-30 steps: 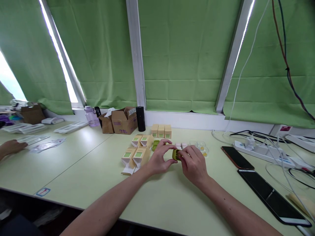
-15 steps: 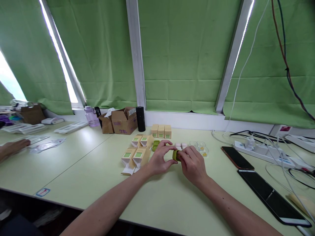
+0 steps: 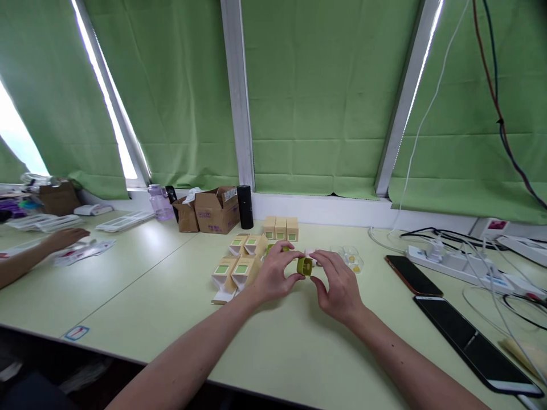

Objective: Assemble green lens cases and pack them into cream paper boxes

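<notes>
My left hand (image 3: pixel 277 274) pinches a small olive-green plastic case (image 3: pixel 305 266) between thumb and fingers, its hollow side towards me. Just right of it is my right hand (image 3: pixel 338 283), thumb and fingers apart; whether a fingertip touches the case I cannot tell. More green plastic pieces (image 3: pixel 270 248) lie behind my left hand, mostly hidden. Partly covered by my right hand are pale pink pieces (image 3: pixel 311 253). Clear round plastic cups (image 3: pixel 351 254) with yellow bits stand beyond it. Several open cardboard boxes (image 3: pixel 243 267) with green labels lie left of my hands.
Three closed small boxes (image 3: pixel 281 228) stand at the back, near a brown carton (image 3: pixel 216 210) and a black cylinder (image 3: pixel 245 206). Two phones (image 3: pixel 470 341) and a power strip (image 3: pixel 457 265) with cables lie right. At far left, another person's hand (image 3: pixel 68 238) is over plastic packets.
My right hand's fingers have come away from inside the green case and spread. The case has turned its hollow side towards me. The other person's hand has moved right.
</notes>
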### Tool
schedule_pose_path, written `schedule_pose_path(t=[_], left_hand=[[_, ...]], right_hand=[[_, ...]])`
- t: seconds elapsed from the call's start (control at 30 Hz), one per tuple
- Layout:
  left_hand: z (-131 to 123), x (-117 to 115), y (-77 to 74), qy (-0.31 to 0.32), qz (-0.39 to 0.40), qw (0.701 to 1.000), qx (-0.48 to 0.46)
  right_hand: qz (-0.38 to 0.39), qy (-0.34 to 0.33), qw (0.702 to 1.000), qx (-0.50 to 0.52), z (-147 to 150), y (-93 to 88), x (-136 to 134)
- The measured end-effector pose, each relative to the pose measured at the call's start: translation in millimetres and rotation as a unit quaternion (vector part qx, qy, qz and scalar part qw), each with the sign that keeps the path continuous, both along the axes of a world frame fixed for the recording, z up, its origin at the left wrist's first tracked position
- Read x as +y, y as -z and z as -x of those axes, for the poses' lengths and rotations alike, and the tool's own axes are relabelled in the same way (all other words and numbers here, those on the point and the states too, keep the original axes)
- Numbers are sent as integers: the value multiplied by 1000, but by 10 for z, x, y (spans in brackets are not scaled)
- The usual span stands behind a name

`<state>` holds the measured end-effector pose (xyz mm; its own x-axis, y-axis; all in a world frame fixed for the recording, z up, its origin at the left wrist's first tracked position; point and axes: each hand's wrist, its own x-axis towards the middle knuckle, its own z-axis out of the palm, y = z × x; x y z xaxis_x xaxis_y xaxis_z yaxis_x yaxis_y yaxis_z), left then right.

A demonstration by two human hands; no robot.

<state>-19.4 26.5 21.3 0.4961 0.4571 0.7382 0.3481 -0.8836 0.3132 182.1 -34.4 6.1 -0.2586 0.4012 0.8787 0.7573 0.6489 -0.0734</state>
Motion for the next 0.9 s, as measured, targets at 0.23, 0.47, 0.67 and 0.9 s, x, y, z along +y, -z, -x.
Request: schedule_pose_path(t=[0.23, 0.47, 0.67, 0.9], left_hand=[[-32, -66, -34, 0, -1, 1000, 11], [-34, -92, -104, -1, 68, 997, -44], [-78, -86, -72, -17, 171, 984, -43], [-143, -111, -57, -18, 227, 973, -44]], right_hand=[[44, -6, 999, 7, 6, 132, 71], [84, -36, 991, 103, -12, 140, 86], [108, -51, 983, 141, 17, 136, 75], [101, -55, 985, 132, 33, 163, 82]])
